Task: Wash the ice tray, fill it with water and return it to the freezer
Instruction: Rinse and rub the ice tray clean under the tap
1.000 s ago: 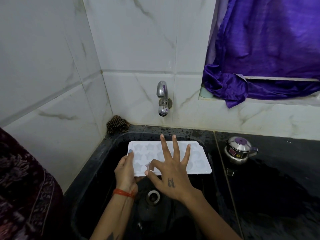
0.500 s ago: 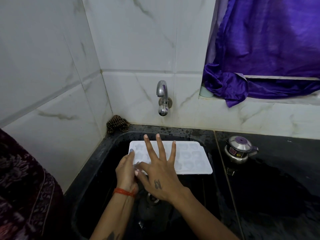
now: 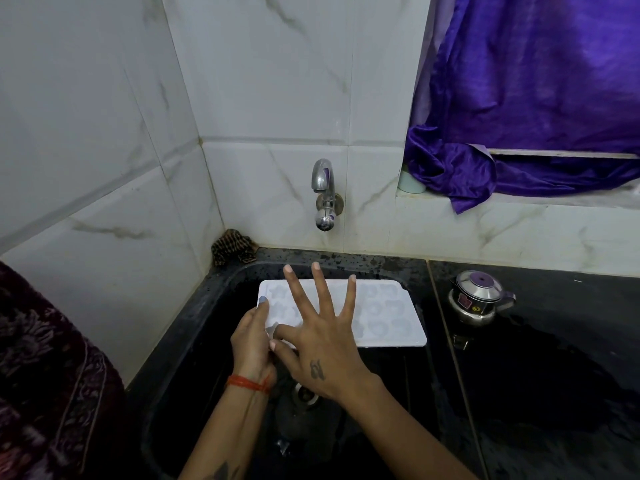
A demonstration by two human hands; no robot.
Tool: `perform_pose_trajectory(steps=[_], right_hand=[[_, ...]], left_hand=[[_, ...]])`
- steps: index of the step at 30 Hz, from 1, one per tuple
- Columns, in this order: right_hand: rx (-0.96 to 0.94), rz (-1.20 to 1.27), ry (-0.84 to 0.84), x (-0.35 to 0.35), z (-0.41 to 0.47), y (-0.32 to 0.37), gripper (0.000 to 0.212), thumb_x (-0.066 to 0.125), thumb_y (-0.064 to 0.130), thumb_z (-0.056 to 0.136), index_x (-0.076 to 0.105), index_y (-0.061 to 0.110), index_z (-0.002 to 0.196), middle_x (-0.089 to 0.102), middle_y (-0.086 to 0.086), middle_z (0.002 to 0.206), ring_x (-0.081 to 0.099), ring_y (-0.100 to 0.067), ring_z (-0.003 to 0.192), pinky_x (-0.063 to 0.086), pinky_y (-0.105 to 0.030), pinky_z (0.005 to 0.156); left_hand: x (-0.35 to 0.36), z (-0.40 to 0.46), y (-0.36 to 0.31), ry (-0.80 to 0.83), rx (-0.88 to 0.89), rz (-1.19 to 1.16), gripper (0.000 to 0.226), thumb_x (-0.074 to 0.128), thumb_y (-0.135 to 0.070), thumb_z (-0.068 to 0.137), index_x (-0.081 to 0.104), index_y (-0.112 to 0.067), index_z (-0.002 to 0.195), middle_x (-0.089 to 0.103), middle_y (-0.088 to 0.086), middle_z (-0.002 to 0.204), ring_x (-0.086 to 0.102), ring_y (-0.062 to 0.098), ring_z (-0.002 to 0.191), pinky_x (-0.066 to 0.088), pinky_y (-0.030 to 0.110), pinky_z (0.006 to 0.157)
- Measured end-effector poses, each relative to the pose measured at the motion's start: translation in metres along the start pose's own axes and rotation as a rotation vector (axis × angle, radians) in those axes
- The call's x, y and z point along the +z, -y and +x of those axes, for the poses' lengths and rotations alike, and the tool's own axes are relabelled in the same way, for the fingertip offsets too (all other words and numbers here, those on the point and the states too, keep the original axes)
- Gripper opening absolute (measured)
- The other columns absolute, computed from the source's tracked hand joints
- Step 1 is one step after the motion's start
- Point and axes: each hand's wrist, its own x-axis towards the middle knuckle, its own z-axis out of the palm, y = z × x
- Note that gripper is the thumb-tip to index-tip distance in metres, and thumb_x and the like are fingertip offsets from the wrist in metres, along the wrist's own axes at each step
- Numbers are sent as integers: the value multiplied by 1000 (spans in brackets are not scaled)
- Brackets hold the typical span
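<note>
1. We saw the white ice tray (image 3: pixel 388 317) held over the black sink (image 3: pixel 194 327), lying roughly flat with its shaped moulds facing up, below the wall tap (image 3: pixel 325 194).
2. Our left hand (image 3: pixel 251 341) gripped the tray's near left corner, the thumb lying along the left edge and the fingers curled under it; that grip was closed on the tray.
3. Our right hand (image 3: pixel 322 348) lay spread over the tray's left half, its fingers straight and splayed, the thumb touching near the left hand; this grip was wide open and held nothing.
4. A red thread (image 3: pixel 247 383) circled the left wrist.
5. A drain (image 3: pixel 304 394) showed in the sink floor under the right wrist.
6. On the dark desk (image 3: pixel 554 375) to the right of the sink stood a small steel pot (image 3: pixel 478 299) with a purple knob.
7. A patterned cloth (image 3: pixel 233 249) sat in the back left corner, and a purple curtain (image 3: pixel 536 91) hung over the ledge at upper right.
</note>
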Motion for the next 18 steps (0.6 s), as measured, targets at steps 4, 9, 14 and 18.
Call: perform_pose_trajectory(steps=[4,9,14,18], right_hand=[[67,5,18,3,-4,4,20,47,47,86,64,38,79,6,-6,159,-4,-38,145,-7,-69,105],[211,222,193,-2,1,12,41,30,50,86,64,40,107,-23,3,154,-36,-27,137,-29,-62,99],[236,272,293,-8,3,11,41,31,56,85,62,43,109,-22,2,156,-41,-26,133,-32,-59,99],[180,200,125,-1,-4,10,28,39,49,83,63,37,89,-3,-6,159,-25,-30,142,-22,-63,103]], left_hand=[[-1,2,0,1,-14,-9,21,56,-24,94,62,-6,103,68,13,90,68,17,58,56,25,49],[0,2,0,3,-13,-13,18,55,-21,94,62,-6,98,70,10,76,67,15,52,55,24,46],[-2,2,0,-11,-12,-10,19,55,-22,94,63,-5,95,68,14,85,68,18,57,57,25,49],[0,0,0,-3,5,-35,16,54,-18,95,63,-8,87,70,8,74,68,12,51,53,22,44]])
